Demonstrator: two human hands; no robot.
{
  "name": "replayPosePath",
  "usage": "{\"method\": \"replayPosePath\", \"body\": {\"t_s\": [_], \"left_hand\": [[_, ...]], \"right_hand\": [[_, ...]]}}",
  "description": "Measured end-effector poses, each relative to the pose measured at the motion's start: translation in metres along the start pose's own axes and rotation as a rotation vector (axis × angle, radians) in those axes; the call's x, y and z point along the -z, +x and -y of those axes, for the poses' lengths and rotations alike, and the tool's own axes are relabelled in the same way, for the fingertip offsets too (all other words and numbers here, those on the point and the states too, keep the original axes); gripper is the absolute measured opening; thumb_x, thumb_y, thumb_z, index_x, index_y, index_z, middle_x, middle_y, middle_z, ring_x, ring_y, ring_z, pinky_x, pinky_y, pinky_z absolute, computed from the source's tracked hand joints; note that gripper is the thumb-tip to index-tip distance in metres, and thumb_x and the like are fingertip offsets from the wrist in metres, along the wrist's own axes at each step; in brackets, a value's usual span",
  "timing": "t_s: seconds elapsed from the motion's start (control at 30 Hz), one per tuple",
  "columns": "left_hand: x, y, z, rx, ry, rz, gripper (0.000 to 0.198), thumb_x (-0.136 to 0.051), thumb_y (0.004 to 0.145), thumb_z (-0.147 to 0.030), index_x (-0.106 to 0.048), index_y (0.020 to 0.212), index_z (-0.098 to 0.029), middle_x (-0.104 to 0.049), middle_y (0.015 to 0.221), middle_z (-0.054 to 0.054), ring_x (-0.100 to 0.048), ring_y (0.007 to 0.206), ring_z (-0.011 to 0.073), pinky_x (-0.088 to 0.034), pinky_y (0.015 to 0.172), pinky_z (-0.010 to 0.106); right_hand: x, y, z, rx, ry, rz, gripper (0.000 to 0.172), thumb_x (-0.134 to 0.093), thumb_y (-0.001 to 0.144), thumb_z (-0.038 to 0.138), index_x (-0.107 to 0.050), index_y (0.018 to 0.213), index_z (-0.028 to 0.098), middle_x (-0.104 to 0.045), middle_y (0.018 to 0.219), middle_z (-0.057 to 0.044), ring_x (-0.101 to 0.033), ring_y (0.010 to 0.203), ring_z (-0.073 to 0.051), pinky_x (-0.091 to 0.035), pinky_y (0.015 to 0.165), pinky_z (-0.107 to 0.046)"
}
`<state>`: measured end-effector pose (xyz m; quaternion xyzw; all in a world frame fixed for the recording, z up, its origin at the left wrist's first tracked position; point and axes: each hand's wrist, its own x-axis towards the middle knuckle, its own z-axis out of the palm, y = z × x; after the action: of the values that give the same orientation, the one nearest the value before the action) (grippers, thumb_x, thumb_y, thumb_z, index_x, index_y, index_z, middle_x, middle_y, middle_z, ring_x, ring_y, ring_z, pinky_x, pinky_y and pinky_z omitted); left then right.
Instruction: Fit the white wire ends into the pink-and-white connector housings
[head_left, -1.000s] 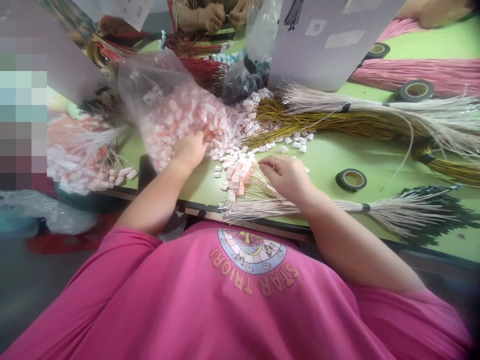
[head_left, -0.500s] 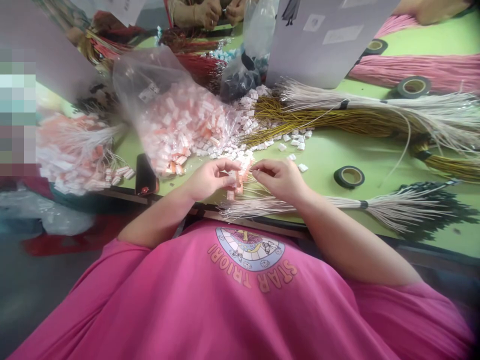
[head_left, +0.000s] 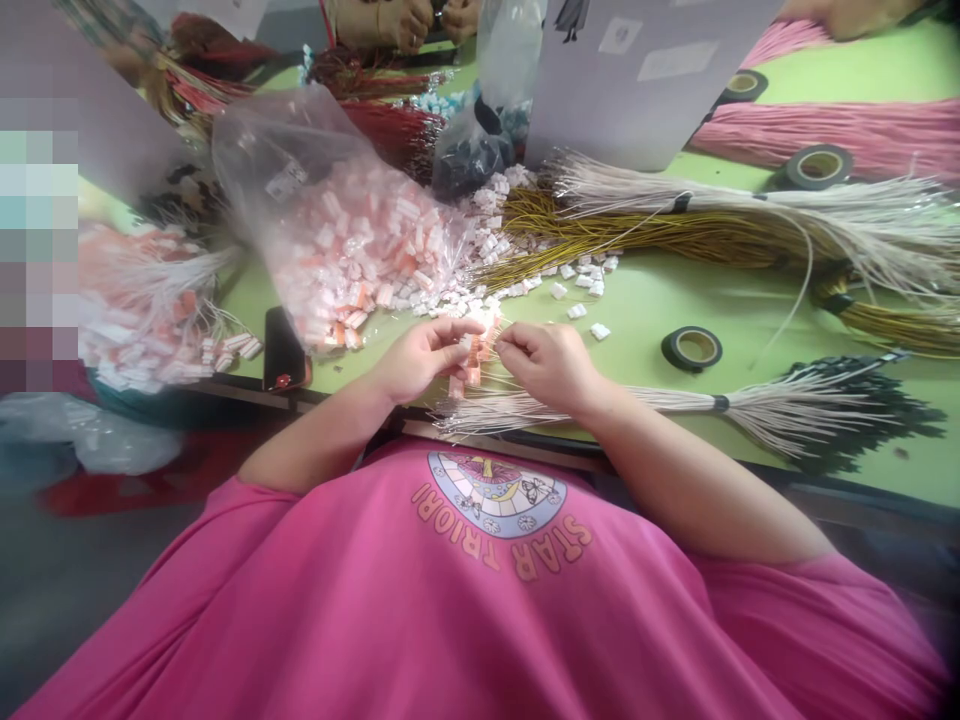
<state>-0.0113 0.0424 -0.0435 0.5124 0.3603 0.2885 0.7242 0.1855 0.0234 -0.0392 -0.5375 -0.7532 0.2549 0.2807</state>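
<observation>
My left hand (head_left: 424,358) is pinched on a small orange and white plastic connector (head_left: 472,350) at the table's near edge. Facing it, a short gap away, my right hand (head_left: 551,368) has its fingers curled and thumb pressed in on a thin wire, whose tip is too fine to follow. More orange and white connectors lie just under my left fingertips. Beneath my right wrist runs a bundle of white wires (head_left: 652,400), tied with black tape and ending in black connectors (head_left: 862,410) on the right.
Beyond my hands lies a clear bag (head_left: 337,250) of orange and white connectors, with loose white connectors (head_left: 574,311) beside it. A phone (head_left: 285,350) is at the left edge. Tape rolls (head_left: 691,348), yellow wires (head_left: 645,236) and white wires (head_left: 750,196) are at right. Co-workers' hands (head_left: 405,22) show across the table.
My right fingers have curled in more tightly near the connector. My left hand keeps its pinch almost in place. The whole view has shifted slightly.
</observation>
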Motion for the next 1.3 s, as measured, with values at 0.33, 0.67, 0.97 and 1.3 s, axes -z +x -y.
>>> {"method": "replayPosePath", "body": {"t_s": [0.33, 0.67, 0.97, 1.3], "left_hand": [[-0.002, -0.003, -0.005, -0.031, 0.160, -0.037, 0.030, -0.067, 0.082, -0.029, -0.052, 0.104, -0.015, -0.068, 0.068, 0.002, -0.064, 0.049, 0.0126, -0.052, 0.052, 0.025], [-0.011, 0.000, -0.004, -0.033, 0.256, -0.087, 0.030, -0.071, 0.078, -0.030, -0.062, 0.099, -0.012, -0.065, 0.063, 0.002, -0.060, 0.045, 0.0110, -0.052, 0.046, 0.024], [-0.011, 0.011, -0.014, -0.151, 0.580, -0.169, 0.019, -0.063, 0.083, -0.021, -0.066, 0.101, -0.013, -0.067, 0.081, 0.007, -0.066, 0.066, 0.0143, -0.053, 0.058, 0.026], [0.017, -0.025, 0.009, -0.540, 1.441, 0.020, 0.020, -0.057, 0.087, -0.036, -0.071, 0.092, -0.022, -0.068, 0.088, 0.005, -0.060, 0.084, 0.0191, -0.046, 0.076, 0.031]], "right_hand": [[0.002, 0.005, -0.003, -0.115, 0.153, 0.115, 0.026, -0.049, 0.080, 0.029, -0.059, 0.060, 0.016, -0.039, 0.049, 0.004, -0.034, 0.050, -0.008, -0.028, 0.051, -0.025], [-0.001, 0.003, 0.000, -0.108, 0.216, 0.098, 0.023, -0.051, 0.078, 0.026, -0.069, 0.068, 0.016, -0.046, 0.049, 0.004, -0.037, 0.051, -0.009, -0.031, 0.055, -0.026], [-0.001, 0.011, -0.010, -0.085, 0.136, 0.055, 0.027, -0.051, 0.083, 0.033, -0.071, 0.077, 0.015, -0.058, 0.058, 0.000, -0.047, 0.056, -0.011, -0.034, 0.058, -0.026], [0.017, -0.002, 0.002, 0.238, -0.185, 0.071, 0.025, -0.046, 0.085, 0.018, -0.070, 0.085, 0.017, -0.068, 0.083, -0.006, -0.059, 0.078, -0.017, -0.041, 0.070, -0.029]]}}
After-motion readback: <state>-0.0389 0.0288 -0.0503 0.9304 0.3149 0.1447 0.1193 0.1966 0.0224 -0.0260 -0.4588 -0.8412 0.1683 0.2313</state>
